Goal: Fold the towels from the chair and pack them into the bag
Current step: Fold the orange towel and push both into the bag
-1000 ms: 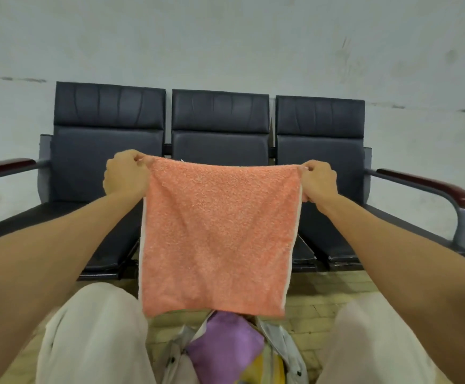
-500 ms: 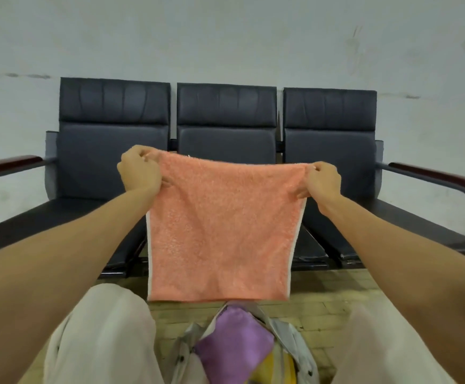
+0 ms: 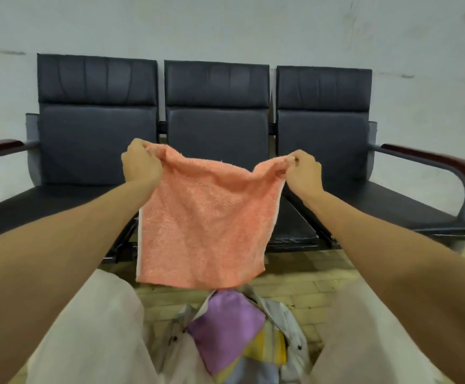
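Note:
An orange towel [image 3: 203,225] hangs in the air in front of me, its top edge sagging in the middle. My left hand [image 3: 140,164] pinches its upper left corner and my right hand [image 3: 303,173] pinches its upper right corner. Below the towel, between my knees, an open pale bag [image 3: 289,322] stands on the floor. A folded purple towel [image 3: 225,325] lies on top inside it, with a yellow one [image 3: 267,347] beneath.
A row of three black padded chairs [image 3: 214,117] stands against the pale wall, with dark red armrests [image 3: 433,160] at both ends. The seats show no towels. Yellowish brick floor [image 3: 295,275] runs between the chairs and my light trousers [image 3: 95,328].
My hands have come closer together, so the towel's taut top edge now sags. The towel has also dropped a little lower toward the bag.

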`<action>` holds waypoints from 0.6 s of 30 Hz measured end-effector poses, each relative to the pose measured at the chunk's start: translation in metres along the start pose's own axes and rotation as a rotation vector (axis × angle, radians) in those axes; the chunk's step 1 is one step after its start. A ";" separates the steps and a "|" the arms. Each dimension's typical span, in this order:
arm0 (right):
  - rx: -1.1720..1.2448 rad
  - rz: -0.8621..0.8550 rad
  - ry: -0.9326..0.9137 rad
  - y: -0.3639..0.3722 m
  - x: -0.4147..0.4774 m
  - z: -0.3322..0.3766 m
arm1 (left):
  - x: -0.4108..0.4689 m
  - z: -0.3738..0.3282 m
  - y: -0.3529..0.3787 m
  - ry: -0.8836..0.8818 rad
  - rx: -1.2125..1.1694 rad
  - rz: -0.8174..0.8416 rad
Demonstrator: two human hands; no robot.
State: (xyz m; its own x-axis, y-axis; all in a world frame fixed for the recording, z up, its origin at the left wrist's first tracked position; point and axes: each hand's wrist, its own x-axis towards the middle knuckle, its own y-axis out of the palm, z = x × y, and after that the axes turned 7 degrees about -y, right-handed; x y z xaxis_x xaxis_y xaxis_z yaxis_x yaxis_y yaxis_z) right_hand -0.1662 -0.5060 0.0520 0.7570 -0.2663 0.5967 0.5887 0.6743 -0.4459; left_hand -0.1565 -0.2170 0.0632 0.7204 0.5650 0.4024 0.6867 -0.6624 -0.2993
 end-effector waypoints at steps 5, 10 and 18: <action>0.041 -0.044 0.026 0.003 0.000 -0.005 | 0.001 0.003 0.006 -0.020 -0.014 0.043; 0.144 -0.074 0.141 0.002 0.009 -0.012 | 0.007 0.016 0.003 -0.031 -0.031 0.068; 0.121 0.033 0.239 0.023 0.033 -0.032 | 0.020 0.037 0.021 -0.157 -0.250 0.252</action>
State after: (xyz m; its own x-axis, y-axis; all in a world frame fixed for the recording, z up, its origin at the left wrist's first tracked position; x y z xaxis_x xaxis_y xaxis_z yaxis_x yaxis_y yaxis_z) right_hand -0.1186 -0.5213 0.0403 0.8292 -0.3885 0.4019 0.5354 0.7587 -0.3711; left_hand -0.1235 -0.2015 0.0331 0.8831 0.4244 0.2002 0.4550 -0.8787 -0.1443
